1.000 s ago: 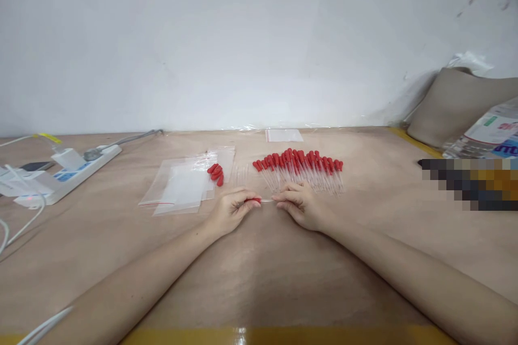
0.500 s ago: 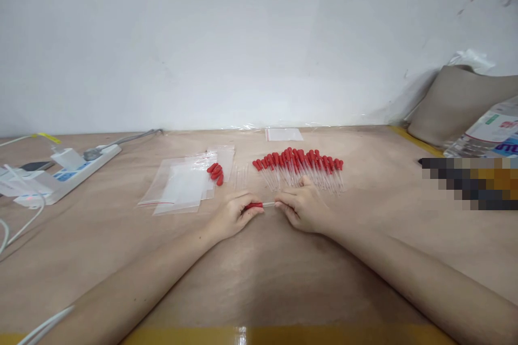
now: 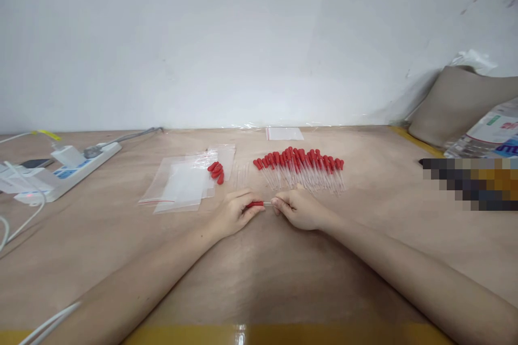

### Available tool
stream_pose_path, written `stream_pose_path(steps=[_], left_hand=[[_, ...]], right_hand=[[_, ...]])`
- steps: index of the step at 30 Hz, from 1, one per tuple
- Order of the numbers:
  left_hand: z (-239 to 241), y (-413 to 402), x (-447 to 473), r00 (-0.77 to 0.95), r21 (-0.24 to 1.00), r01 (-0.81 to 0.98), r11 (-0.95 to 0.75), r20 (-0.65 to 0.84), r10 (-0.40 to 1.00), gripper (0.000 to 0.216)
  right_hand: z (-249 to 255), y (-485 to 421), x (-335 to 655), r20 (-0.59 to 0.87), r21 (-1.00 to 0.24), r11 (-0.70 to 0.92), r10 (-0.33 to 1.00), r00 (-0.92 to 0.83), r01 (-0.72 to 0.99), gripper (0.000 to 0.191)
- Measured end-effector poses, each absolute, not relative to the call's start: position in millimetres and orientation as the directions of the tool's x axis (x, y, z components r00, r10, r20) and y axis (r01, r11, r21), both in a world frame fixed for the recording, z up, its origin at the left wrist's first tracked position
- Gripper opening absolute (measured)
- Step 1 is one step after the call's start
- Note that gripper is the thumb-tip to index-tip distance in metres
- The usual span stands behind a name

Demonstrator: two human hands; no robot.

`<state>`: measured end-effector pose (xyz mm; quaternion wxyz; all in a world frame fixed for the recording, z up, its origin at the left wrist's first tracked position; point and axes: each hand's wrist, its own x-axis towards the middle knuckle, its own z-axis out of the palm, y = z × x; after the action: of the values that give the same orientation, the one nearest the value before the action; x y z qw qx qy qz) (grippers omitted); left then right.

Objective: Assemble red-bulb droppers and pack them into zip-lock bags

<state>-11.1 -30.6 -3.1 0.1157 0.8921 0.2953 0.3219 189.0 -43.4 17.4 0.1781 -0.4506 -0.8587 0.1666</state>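
Between thumb and fingers, my left hand grips a red rubber dropper bulb. A thin clear dropper tube runs from the bulb's end to my right hand, whose fingers pinch it. Bulb and tube lie in one line, level above the table; my right fingers hide the tube's far part. Beyond my right hand lies a row of droppers, red bulbs pointing to the wall and clear tubes toward me. Several loose red bulbs rest on the plastic bags, with a few bare clear tubes to their right.
Clear zip bags lie left of the bulbs, and another small bag by the wall. A power strip with chargers and cables is at left. At right stand a grey-brown bag and a plastic bottle.
My right hand has shifted slightly left along the tube, closer to the bulb, and its fingers have curled in. My left hand has stayed almost still.
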Motion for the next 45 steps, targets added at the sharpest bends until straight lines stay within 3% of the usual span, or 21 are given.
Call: stream_pose_path(steps=[3,6,9,11,13,15,19,24,27,30,33,35,38,40,45], left_hand=[[2.9,-28.0,-13.5,0.633,0.319,0.453,-0.833,0.543,0.552,0.015],[9.8,-19.9,-23.3,0.614,0.206,0.488,-0.848,0.609,0.501,0.028],[10.6,-4.4,-39.9,0.438,0.222,0.609,-0.762,0.707,0.556,0.026],[6.7,7.8,-50.9,0.257,0.297,0.695,-0.655,0.749,0.611,0.019],[1.4,18.3,-58.8,0.105,0.38,0.745,-0.548,0.745,0.659,0.017],[-3.1,24.8,-62.8,0.006,0.442,0.76,-0.475,0.727,0.686,0.016],[-5.5,26.1,-62.7,-0.048,0.472,0.767,-0.435,0.718,0.695,0.013],[-4.1,23.4,-61.1,-0.051,0.492,0.753,-0.436,0.705,0.707,0.012],[-4.5,24.7,-61.0,-0.071,0.507,0.757,-0.413,0.692,0.718,0.011],[-3.6,25.5,-61.0,-0.115,0.515,0.774,-0.368,0.686,0.718,0.011],[0.6,22.3,-59.7,-0.124,0.497,0.792,-0.355,0.699,0.704,0.011],[4.6,18.1,-57.8,-0.024,0.433,0.804,-0.408,0.709,0.705,0.008],[9.3,14.4,-56.7,0.144,0.302,0.832,-0.465,0.692,0.708,0.006],[9.8,17.4,-60.3,0.124,0.279,0.863,-0.421,0.692,0.712,0.011],[2.8,38.7,-82.1,0.071,0.439,0.819,-0.371,0.563,0.823,0.046]], right_hand=[[24.6,-46.2,190.3,0.174,-0.443,0.561,0.819,-0.547,0.699,0.028],[32.5,-48.3,195.6,0.162,-0.554,0.553,0.805,-0.571,0.622,0.022],[38.6,-39.9,209.4,0.059,-0.75,0.343,0.887,-0.459,0.566,0.024],[42.0,-25.9,224.0,-0.024,-0.813,0.139,0.962,-0.27,0.566,0.024],[44.9,-7.7,240.5,-0.017,-0.792,0.012,0.999,-0.042,0.61,0.022],[46.7,10.1,254.6,0.045,-0.693,-0.075,0.988,0.147,0.717,0.026],[43.3,30.1,265.2,0.112,-0.48,-0.211,0.948,0.298,0.851,0.027],[37.9,27.6,260.2,0.038,-0.367,-0.217,0.968,0.247,0.905,0.028],[42.0,19.8,251.4,0.113,-0.325,-0.158,0.972,0.204,0.932,0.032],[44.7,9.7,227.5,0.239,-0.374,0.002,0.966,0.094,0.927,0.028],[40.4,2.5,189.6,0.231,-0.416,0.232,0.962,-0.144,0.879,0.021],[35.6,3.3,163.1,0.211,-0.41,0.291,0.952,-0.221,0.864,0.019],[30.1,14.9,131.6,0.148,-0.402,0.219,0.974,-0.173,0.889,0.024],[28.1,26.3,118.3,0.086,-0.403,0.165,0.986,-0.142,0.9,0.027],[26.0,43.7,106.9,0.009,-0.415,0.107,0.993,-0.114,0.903,0.035]])
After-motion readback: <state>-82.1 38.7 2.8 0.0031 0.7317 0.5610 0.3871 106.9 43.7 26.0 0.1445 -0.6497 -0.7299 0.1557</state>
